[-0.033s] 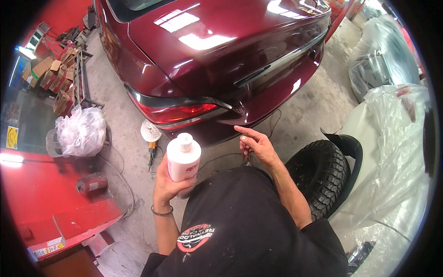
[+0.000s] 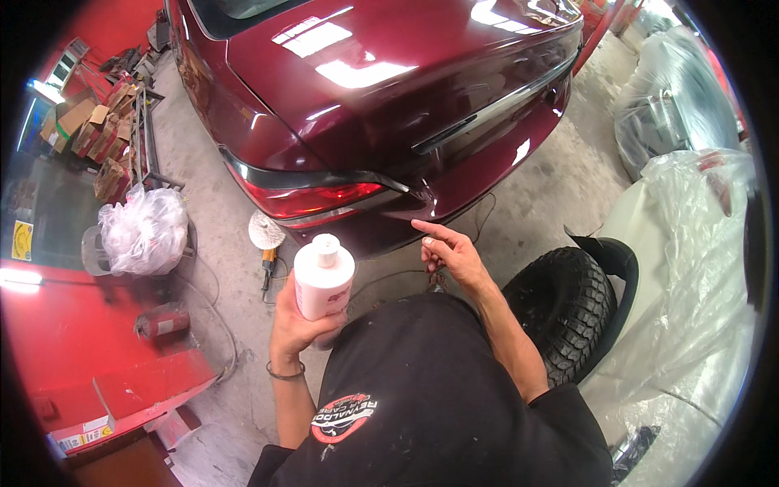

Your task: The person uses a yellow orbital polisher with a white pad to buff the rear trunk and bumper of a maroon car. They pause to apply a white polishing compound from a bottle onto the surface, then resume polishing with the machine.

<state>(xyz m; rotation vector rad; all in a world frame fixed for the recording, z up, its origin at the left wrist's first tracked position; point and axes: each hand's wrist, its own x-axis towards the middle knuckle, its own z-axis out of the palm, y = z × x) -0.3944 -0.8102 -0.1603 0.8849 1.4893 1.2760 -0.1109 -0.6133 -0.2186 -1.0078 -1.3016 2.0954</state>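
Note:
My left hand is wrapped round a white plastic bottle with a white cap and reddish print on its side. The bottle is held upright in front of my body, and its lower part is partly hidden by my fingers. My right hand holds nothing; its index finger is stretched out and the other fingers are partly curled. That fingertip is at the rear bumper of a dark red car, under the red tail light. Whether it touches the paint I cannot tell.
A polisher with a white pad lies on the concrete floor, its cord trailing. A large tyre stands at my right beside a plastic-draped pale panel. At left are a bagged bundle, cardboard boxes and a red cylinder.

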